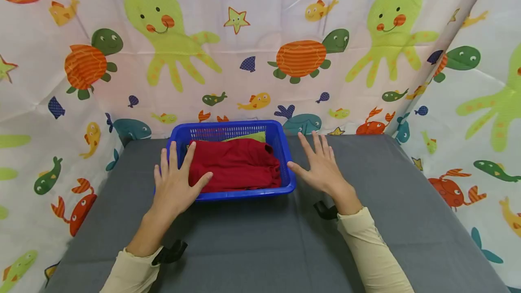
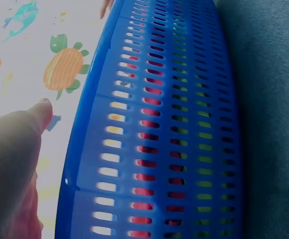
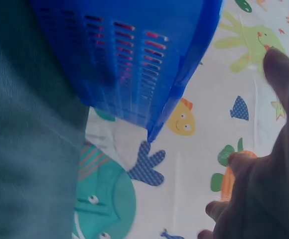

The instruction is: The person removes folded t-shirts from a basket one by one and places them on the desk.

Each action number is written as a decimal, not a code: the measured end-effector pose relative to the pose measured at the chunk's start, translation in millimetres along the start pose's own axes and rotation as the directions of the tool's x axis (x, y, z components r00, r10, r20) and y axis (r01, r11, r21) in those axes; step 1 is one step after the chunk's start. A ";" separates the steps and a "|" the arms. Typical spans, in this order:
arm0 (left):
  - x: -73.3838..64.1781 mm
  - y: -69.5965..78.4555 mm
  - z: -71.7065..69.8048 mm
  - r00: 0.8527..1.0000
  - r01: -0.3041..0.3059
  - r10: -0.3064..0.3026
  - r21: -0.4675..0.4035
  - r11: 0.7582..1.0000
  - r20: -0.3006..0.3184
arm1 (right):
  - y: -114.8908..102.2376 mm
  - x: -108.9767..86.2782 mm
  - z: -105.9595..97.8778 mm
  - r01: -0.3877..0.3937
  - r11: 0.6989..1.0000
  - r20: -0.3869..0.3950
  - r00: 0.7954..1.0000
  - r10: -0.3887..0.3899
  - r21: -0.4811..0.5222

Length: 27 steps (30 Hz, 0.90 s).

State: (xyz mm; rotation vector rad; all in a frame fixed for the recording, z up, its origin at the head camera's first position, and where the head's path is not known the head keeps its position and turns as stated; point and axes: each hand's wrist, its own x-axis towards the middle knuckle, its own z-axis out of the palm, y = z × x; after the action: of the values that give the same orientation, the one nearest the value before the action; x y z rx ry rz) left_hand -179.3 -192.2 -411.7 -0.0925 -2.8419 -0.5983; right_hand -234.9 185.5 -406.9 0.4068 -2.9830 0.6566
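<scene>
"Fingers of the left hand [image 1: 172,189] look straight and spread to me, and my left wrist view shows a gap between thumb and basket [image 1: 244,194]. What do you get on the other side?"

"Much the same. On the right hand [image 1: 323,171] I see them stretched apart and gripping nothing, the thumb near the basket's right rim; my right wrist view shows it clear of that edge."

"And where should I look for the cloth?"

"Inside: I see a red cloth [image 1: 234,166] filling most of the blue basket, with a green cloth [image 1: 254,137] showing behind it. The basket sits on the grey table [image 1: 252,248], just before a curtain [image 1: 260,35] printed with sea animals."
</scene>
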 end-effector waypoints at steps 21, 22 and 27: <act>38.9 -22.1 -26.1 0.984 -0.011 0.056 -0.258 0.966 0.167 | -20.7 31.5 -18.9 0.100 0.946 0.094 0.986 -0.135 0.309; 40.6 -21.8 -26.8 0.980 -0.008 0.060 -0.268 0.963 0.188 | -23.0 33.5 -19.3 0.110 0.935 0.101 0.983 -0.152 0.338; 49.4 -22.3 -25.7 0.957 0.011 0.081 -0.314 0.949 0.278 | -33.8 42.0 -17.5 0.125 0.860 0.158 0.960 -0.231 0.495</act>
State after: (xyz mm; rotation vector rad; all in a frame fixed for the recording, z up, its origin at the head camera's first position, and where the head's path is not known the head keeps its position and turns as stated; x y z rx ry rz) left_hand -224.2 -222.3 -385.6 -0.3082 -2.9821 -1.1090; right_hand -266.2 153.2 -372.5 0.8207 -2.8814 1.4219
